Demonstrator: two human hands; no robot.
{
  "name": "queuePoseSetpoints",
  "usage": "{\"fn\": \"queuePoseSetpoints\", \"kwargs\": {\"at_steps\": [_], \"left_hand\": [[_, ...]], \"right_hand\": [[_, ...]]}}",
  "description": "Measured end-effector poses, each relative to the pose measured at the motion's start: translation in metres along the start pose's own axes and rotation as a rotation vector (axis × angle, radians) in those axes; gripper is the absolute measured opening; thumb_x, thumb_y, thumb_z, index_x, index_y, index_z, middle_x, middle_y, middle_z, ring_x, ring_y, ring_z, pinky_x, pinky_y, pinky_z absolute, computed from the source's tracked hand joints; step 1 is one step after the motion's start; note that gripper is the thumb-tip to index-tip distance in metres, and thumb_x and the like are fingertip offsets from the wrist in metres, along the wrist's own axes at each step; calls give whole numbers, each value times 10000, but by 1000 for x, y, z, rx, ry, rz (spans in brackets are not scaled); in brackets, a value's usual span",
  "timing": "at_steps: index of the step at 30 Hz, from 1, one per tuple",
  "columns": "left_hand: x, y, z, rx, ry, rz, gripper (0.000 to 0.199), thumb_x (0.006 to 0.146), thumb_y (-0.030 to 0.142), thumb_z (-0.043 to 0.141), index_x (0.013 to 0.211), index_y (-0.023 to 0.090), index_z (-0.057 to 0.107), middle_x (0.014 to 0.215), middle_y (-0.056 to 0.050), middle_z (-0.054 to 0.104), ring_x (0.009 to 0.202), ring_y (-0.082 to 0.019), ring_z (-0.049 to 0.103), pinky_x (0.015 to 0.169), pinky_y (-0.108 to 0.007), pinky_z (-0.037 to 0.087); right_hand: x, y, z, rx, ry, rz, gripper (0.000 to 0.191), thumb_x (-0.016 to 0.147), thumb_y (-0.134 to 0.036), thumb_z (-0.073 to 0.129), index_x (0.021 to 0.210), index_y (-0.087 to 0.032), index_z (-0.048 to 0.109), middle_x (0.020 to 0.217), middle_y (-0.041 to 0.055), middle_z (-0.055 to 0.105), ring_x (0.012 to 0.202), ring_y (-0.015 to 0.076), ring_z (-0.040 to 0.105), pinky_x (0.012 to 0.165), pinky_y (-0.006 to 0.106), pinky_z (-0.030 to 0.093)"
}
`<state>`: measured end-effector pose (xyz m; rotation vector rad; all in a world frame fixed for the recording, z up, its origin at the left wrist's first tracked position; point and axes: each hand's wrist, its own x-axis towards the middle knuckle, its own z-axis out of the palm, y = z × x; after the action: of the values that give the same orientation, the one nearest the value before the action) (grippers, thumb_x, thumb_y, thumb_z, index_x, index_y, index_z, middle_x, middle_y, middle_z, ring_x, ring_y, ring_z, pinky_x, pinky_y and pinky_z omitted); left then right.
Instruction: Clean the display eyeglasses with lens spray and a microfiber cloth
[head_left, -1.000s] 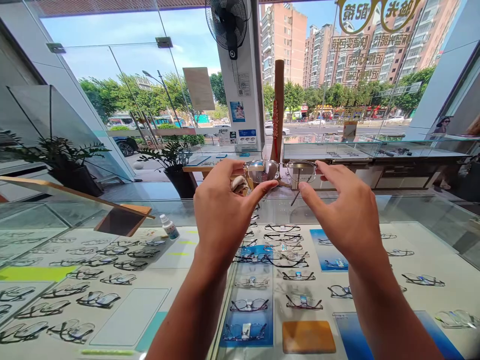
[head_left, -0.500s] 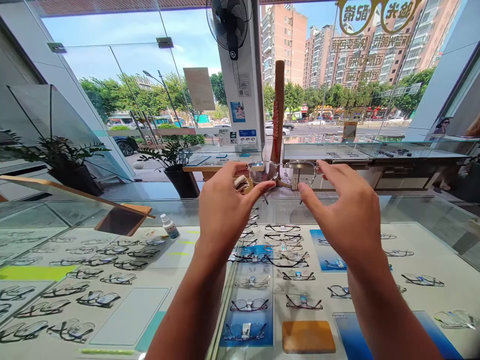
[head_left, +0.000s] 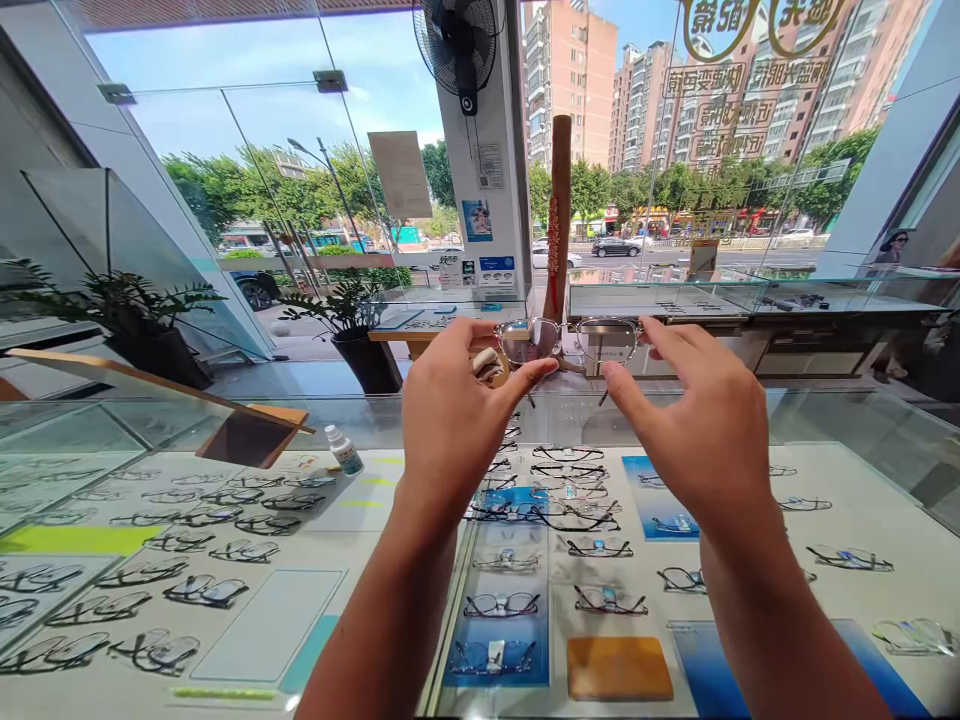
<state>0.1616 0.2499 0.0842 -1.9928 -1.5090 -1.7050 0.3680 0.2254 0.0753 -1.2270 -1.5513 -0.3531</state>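
Note:
A pair of thin metal-rimmed eyeglasses (head_left: 606, 342) is held up level above the glass counter, with the street behind it. My left hand (head_left: 459, 400) pinches the left end of the frame between thumb and fingers. A crumpled pale cloth (head_left: 487, 367) is also tucked in that hand. On the other side, my right hand (head_left: 697, 410) grips the right end, thumb below and fingers above. Both lenses look clear and see-through. The temples are mostly hidden, though their tips show below the rims.
Rows of eyeglasses (head_left: 206, 590) lie in the glass display counter (head_left: 360, 405). On top stand a small white bottle (head_left: 343, 450) and a tilted wood-framed mirror (head_left: 247, 435). An orange-brown case (head_left: 619, 668) lies near the front. Potted plants (head_left: 367, 355) and a wall fan (head_left: 456, 45) are beyond.
The view has shifted slightly, so the hands and eyeglasses appear a little further right. Both hands keep the same hold. A dark car has come into view on the street.

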Motion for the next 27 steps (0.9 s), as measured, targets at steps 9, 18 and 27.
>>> {"fn": "queuePoseSetpoints", "kwargs": {"at_steps": [9, 18, 27], "left_hand": [[-1, 2, -2, -2, 43, 20, 525, 790, 579, 923, 1107, 221, 706, 1107, -96, 790, 950, -246, 742, 723, -344, 593], [-1, 1, -3, -20, 69, 30, 551, 778, 587, 931, 1122, 223, 701, 1102, -93, 775, 989, -253, 742, 728, -334, 600], [0, 0, -4, -33, 54, 21, 544, 786, 574, 928, 1133, 221, 702, 1101, -93, 778, 956, -244, 745, 731, -337, 603]], "right_hand": [[0, 0, 0, 14, -49, 23, 477, 957, -440, 644, 1330, -176, 780, 1220, 149, 801, 1102, 361, 726, 950, 535, 540], [-1, -1, 0, 9, -59, 21, 500, 968, -472, 636, 1331, -160, 781, 1221, 161, 801, 1111, 375, 725, 955, 544, 537], [-3, -1, -1, -1, -41, -16, 488, 989, -494, 617, 1334, -188, 778, 1199, 153, 798, 1075, 360, 717, 922, 514, 534]]}}
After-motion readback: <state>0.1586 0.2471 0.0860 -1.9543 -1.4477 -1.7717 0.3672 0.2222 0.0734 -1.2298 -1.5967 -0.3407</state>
